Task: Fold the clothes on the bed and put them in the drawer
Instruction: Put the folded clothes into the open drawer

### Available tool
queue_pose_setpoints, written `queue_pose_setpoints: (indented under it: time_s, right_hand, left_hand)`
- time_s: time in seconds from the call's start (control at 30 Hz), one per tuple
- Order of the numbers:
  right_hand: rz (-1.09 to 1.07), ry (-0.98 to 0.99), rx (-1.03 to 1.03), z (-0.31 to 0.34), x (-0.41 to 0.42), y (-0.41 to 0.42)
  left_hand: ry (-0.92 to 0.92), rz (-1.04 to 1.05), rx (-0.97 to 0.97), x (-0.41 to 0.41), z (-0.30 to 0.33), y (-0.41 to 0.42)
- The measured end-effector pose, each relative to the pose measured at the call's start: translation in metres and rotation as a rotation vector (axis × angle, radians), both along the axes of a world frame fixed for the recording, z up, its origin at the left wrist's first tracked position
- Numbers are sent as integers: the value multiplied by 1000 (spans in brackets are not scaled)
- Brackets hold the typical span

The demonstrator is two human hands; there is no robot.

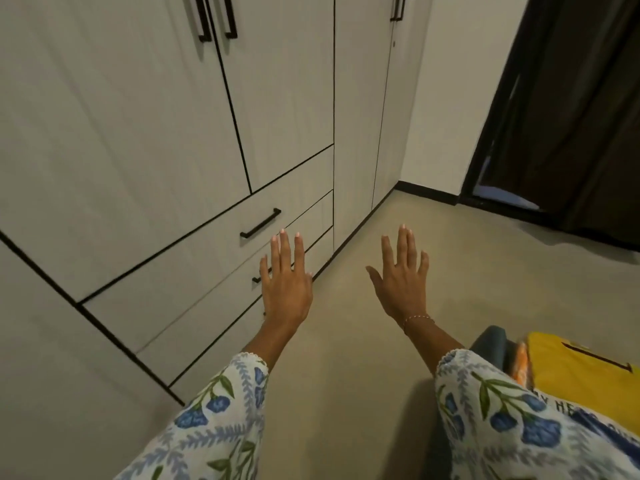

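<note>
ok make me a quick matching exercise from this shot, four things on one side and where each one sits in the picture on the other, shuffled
Things
1. left hand
2. yellow garment
3. dark curtain
4. top drawer handle

Places
A. upper right, beside the white wall
B. lower right corner, behind the right sleeve
C. held out flat in front of the drawers
D. on the wardrobe front, just above the left hand's fingers

Pairs: 1-C, 2-B, 3-A, 4-D
</note>
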State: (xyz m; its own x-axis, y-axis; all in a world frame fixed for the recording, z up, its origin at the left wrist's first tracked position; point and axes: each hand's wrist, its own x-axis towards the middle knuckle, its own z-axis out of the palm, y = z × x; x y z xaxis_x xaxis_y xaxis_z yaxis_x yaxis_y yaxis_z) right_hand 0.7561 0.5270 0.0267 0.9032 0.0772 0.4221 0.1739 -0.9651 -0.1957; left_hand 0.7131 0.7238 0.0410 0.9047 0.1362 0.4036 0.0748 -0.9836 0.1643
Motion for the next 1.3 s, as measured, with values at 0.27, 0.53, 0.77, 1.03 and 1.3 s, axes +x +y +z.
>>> queue_pose_setpoints:
  time_s: [0.27,0.53,0.77,1.03,1.3]
  right_hand:
    - [64,112,11,80,43,81]
    - [153,133,-1,69,89,139]
    - [231,181,-36,-3,213,199]
    - [359,319,-79,-95,304,264]
    - [439,373,29,-147,342,304]
  left_hand:
    - [-6,55,52,26,51,77]
    - [58,69,67,69,32,110]
    - [122,202,81,175,-45,149]
    - [114,174,128,260,-148,176]
    - [87,203,154,291,-202,199]
